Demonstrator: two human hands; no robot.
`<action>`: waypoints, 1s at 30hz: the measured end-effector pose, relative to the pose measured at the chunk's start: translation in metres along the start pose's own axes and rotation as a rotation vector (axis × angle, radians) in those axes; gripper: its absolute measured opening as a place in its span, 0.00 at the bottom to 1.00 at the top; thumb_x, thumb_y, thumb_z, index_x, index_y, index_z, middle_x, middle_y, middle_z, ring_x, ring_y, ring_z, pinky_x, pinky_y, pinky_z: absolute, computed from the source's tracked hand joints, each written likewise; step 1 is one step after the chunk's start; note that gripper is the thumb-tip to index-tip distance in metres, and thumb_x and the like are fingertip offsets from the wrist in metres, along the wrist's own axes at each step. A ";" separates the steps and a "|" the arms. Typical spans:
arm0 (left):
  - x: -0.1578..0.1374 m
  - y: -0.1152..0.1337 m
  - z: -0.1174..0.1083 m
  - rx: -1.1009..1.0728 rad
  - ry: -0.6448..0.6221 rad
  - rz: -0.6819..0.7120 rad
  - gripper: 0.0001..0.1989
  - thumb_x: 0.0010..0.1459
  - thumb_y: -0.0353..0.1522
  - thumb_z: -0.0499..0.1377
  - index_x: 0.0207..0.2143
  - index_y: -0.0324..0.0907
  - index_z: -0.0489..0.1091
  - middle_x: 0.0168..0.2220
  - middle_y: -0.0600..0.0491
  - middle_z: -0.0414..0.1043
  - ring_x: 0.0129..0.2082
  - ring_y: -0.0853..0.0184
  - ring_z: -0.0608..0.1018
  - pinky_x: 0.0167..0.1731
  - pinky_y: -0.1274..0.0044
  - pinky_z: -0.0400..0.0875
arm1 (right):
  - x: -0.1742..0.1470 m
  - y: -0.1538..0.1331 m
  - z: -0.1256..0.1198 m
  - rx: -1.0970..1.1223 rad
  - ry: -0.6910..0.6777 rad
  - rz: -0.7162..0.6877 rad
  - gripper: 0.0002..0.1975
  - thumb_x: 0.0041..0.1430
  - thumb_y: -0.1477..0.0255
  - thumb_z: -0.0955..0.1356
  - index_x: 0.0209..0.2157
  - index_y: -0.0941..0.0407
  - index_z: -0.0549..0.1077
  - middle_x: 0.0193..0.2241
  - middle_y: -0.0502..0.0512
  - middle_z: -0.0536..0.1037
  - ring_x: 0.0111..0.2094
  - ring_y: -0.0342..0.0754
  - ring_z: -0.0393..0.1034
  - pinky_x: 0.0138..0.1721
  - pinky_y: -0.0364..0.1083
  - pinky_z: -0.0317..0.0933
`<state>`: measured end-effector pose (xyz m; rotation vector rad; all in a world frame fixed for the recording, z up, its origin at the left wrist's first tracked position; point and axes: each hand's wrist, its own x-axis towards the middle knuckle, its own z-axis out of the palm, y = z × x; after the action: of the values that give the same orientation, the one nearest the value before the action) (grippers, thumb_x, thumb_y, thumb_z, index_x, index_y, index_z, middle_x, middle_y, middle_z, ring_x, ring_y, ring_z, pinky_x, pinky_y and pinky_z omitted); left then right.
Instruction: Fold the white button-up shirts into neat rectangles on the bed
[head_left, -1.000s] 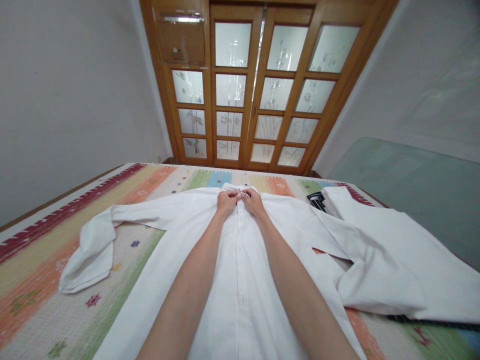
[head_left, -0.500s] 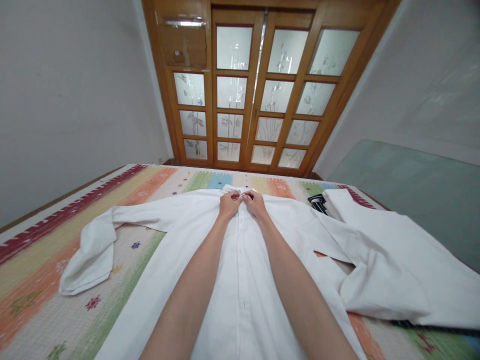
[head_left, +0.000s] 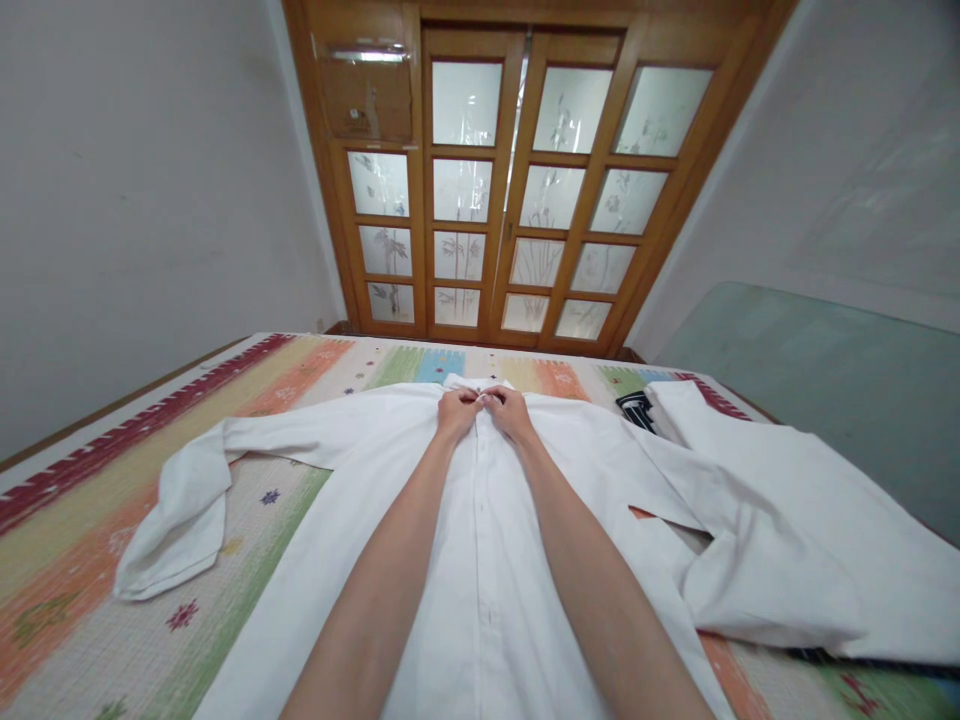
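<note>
Shirt (head_left: 480, 540): head view, white, spread front up on the patterned cover (head_left: 75, 590), collar (head_left: 471, 382) toward the doors (head_left: 463, 190).
Left hand (head_left: 458, 413): fingertips pinching the shirt's front just below the collar.
Right hand (head_left: 507, 411): pinching the same spot, just beside the left; the button there is too small to tell.
White cloth (head_left: 832, 480): right of the shirt, by its bunched sleeve.

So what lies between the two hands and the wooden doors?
In the head view, beyond the left hand and right hand come the collar of the white shirt, then a strip of striped cover, before the wooden doors.
</note>
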<state>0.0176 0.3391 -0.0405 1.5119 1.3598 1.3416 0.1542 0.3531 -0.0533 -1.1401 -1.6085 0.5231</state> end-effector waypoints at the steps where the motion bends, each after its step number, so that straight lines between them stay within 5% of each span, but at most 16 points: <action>1: 0.000 0.000 0.000 0.013 0.004 -0.007 0.02 0.48 0.29 0.65 0.24 0.40 0.77 0.32 0.49 0.80 0.35 0.64 0.80 0.40 0.76 0.72 | 0.000 -0.001 0.000 -0.011 -0.003 -0.006 0.08 0.49 0.72 0.66 0.29 0.55 0.78 0.31 0.53 0.82 0.35 0.50 0.74 0.42 0.48 0.66; 9: -0.004 0.006 0.004 0.272 0.057 0.009 0.04 0.51 0.28 0.63 0.27 0.41 0.79 0.30 0.50 0.80 0.33 0.64 0.79 0.38 0.76 0.70 | -0.001 -0.002 0.006 -0.109 -0.005 -0.020 0.10 0.50 0.76 0.66 0.31 0.53 0.81 0.34 0.54 0.83 0.40 0.52 0.76 0.47 0.50 0.66; 18: -0.012 0.007 0.005 0.440 0.061 0.191 0.07 0.54 0.29 0.60 0.27 0.41 0.78 0.28 0.50 0.78 0.30 0.66 0.76 0.36 0.77 0.67 | 0.002 0.006 0.004 0.090 0.005 0.046 0.09 0.45 0.75 0.68 0.29 0.54 0.81 0.33 0.54 0.83 0.38 0.53 0.77 0.46 0.51 0.67; 30: -0.010 0.005 0.009 0.439 0.073 0.255 0.08 0.55 0.30 0.58 0.25 0.39 0.75 0.26 0.51 0.75 0.27 0.67 0.73 0.32 0.78 0.63 | 0.003 0.005 0.002 0.112 0.038 -0.005 0.07 0.43 0.70 0.67 0.26 0.55 0.76 0.26 0.52 0.79 0.31 0.49 0.72 0.39 0.49 0.66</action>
<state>0.0287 0.3297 -0.0407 1.9995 1.6272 1.3143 0.1544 0.3583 -0.0566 -1.0563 -1.5303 0.5779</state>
